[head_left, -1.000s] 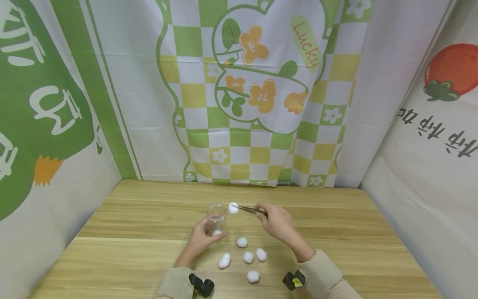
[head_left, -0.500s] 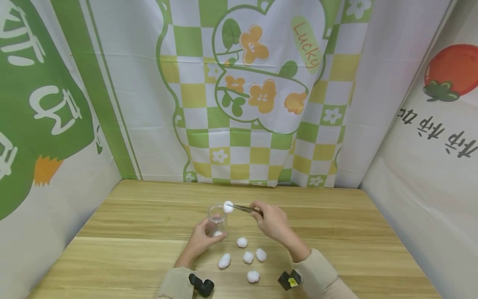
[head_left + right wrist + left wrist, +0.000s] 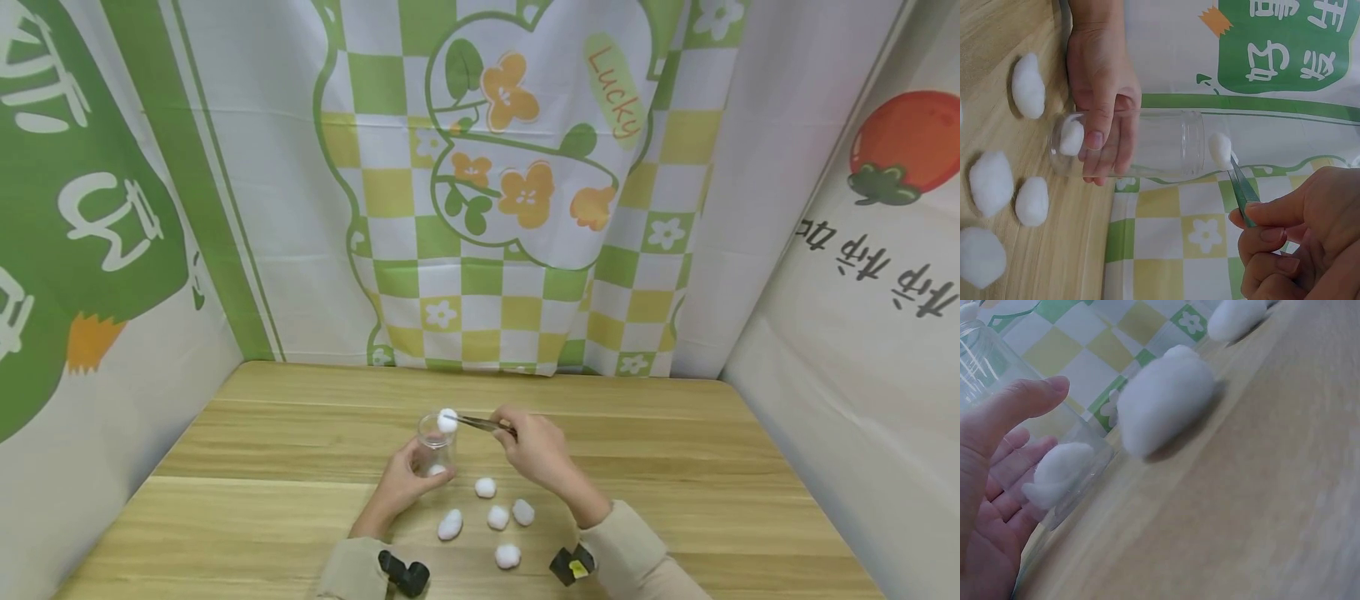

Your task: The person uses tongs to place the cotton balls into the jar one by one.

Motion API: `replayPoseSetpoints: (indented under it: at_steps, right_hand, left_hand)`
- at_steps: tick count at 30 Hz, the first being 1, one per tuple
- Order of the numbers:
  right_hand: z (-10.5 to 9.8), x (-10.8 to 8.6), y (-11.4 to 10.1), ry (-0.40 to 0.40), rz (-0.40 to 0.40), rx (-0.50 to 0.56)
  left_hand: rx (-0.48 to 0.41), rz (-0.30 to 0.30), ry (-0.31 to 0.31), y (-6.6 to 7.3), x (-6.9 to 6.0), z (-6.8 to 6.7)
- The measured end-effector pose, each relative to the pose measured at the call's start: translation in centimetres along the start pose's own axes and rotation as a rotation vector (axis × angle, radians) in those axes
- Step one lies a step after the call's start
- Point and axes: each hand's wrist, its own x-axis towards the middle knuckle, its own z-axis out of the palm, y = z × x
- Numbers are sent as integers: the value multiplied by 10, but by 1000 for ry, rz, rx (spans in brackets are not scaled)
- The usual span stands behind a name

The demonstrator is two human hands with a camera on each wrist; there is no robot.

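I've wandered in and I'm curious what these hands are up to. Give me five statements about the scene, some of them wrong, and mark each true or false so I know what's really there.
1. The left hand holds the jar. True.
2. The jar has a lid on. False: its mouth is open.
3. One cotton ball is inside the jar, near the bottom. True.
4. The other hand holds a spoon. False: the right hand holds tweezers, which grip another ball just outside the mouth.
5. Five loose balls lie on the table. True.
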Motion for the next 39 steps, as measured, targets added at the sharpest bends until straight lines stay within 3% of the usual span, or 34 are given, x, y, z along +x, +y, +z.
replayPoseSetpoints:
  at_steps: [11,20,39]
  right_hand:
    - [5,2,-2,23,-4,-16]
    - [8,2,-2,-66,4,18]
    - [5,0,4,-57,12,40]
  left_hand:
    - [9,2,2,0,-1,0]
    - [8,-16,12,1,-1,0]
    - [14,-15,15,2,0,-1]
